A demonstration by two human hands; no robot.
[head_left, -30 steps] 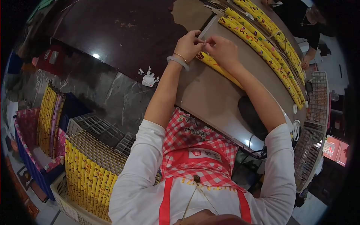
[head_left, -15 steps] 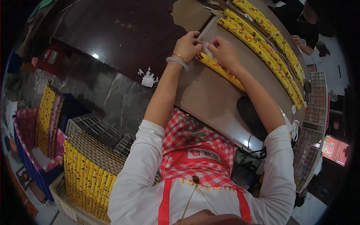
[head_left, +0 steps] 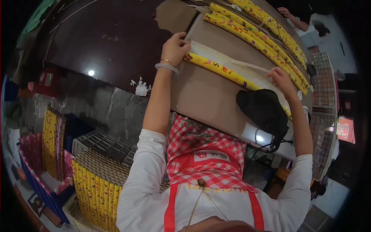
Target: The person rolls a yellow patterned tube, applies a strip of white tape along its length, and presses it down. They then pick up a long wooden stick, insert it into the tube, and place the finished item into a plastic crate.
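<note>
On the table (head_left: 205,94) lies a yellow patterned tube (head_left: 228,73), with a long pale strip (head_left: 245,63) loose along its far side. My left hand (head_left: 176,48) is at the tube's left end, thumb and fingers pinched on the near end of the strip. Toward the right, my right hand (head_left: 281,78) has its fingers drawn together on the peeled-up part of the strip, above the tube. A black mesh-like object (head_left: 261,108) sits on the table just below the tube and covers part of it.
More yellow tubes (head_left: 247,34) lie along the table's far side. White paper scraps (head_left: 142,89) are at the dark table's edge. A crate of upright tubes (head_left: 98,185) and a pink-lined box (head_left: 29,154) stand at lower left. Another person's hand (head_left: 286,13) shows at upper right.
My right hand has moved far right along the tube, away from my left hand, and the pale strip now stretches out between them. The view has shifted, showing more of the black object.
</note>
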